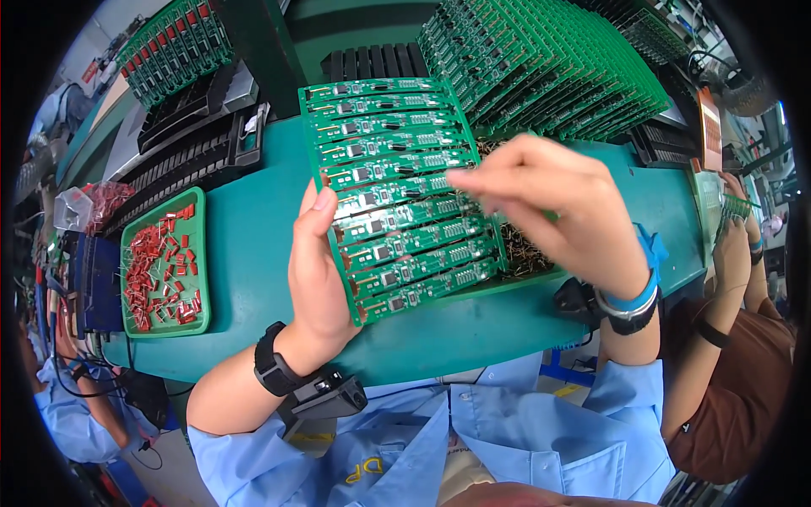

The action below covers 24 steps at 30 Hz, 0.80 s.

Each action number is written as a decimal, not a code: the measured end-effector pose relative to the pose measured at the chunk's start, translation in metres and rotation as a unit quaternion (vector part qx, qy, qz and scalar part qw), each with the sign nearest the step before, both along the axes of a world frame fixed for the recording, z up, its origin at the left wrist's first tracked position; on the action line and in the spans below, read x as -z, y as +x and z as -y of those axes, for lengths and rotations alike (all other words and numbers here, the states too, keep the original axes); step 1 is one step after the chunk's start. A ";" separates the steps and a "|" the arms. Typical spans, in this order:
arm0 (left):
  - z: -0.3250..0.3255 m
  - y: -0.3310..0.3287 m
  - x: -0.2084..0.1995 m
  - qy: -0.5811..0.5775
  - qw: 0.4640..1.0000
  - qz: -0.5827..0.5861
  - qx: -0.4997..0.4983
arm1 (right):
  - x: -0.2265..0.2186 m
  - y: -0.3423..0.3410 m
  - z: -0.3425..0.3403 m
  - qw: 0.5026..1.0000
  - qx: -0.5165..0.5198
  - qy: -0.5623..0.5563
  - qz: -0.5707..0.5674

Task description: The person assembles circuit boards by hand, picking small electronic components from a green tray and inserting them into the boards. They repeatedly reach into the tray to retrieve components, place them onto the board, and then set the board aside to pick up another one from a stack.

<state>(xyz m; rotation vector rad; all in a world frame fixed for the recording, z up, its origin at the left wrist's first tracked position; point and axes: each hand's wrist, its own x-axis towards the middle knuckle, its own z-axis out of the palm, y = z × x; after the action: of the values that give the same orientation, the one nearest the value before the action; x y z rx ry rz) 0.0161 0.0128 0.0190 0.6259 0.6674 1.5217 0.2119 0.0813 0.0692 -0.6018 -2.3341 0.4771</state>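
My left hand (pixel 314 279) grips a green circuit board panel (pixel 397 148) by its left edge, thumb on top, and holds it tilted above the table. The panel carries several long narrow boards side by side, each with small black chips. Over its right part, my right hand (pixel 562 203) is closed in a pinch, fingertips close to the board's face. Whatever sits between those fingertips is too small to make out. Partly hidden beneath the panel and my right hand, a green tray holds many small copper-coloured leaded parts (pixel 522 253).
Red leaded components (pixel 173 262) fill a green tray (pixel 203 291) at the left. Behind, a dense row of upright board panels (pixel 541 63) stands on the teal table (pixel 253 203). A black rack with populated panels (pixel 177 51) is far left. A co-worker's hands (pixel 733 241) work at right.
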 end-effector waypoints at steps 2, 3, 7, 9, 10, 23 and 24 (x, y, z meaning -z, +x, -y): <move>0.003 0.003 -0.003 -0.002 1.000 -0.004 0.011 | 0.001 -0.007 0.012 0.998 -0.008 -0.063 -0.028; 0.004 0.003 -0.002 0.009 1.000 -0.018 0.009 | 0.004 -0.009 0.014 0.997 -0.006 -0.065 -0.027; 0.007 0.003 0.000 0.034 0.997 -0.063 0.005 | 0.011 -0.014 0.019 0.999 -0.032 0.023 -0.029; 0.008 0.003 0.001 0.040 0.994 -0.099 0.001 | 0.010 -0.016 0.021 0.999 -0.029 -0.002 -0.031; 0.009 0.004 0.001 0.040 0.994 -0.099 0.002 | 0.010 -0.017 0.022 0.999 -0.027 -0.015 -0.033; 0.013 0.005 0.000 0.027 0.996 -0.087 0.001 | 0.016 -0.018 0.022 0.999 -0.013 0.004 -0.039; 0.012 0.005 -0.001 0.031 0.995 -0.091 -0.001 | 0.016 -0.018 0.022 0.999 -0.013 0.002 -0.040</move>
<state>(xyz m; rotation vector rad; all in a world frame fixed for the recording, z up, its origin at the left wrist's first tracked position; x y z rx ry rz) 0.0214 0.0004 0.0198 0.8187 0.7620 1.5018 0.1936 0.0595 0.0536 -0.5415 -2.2689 0.5002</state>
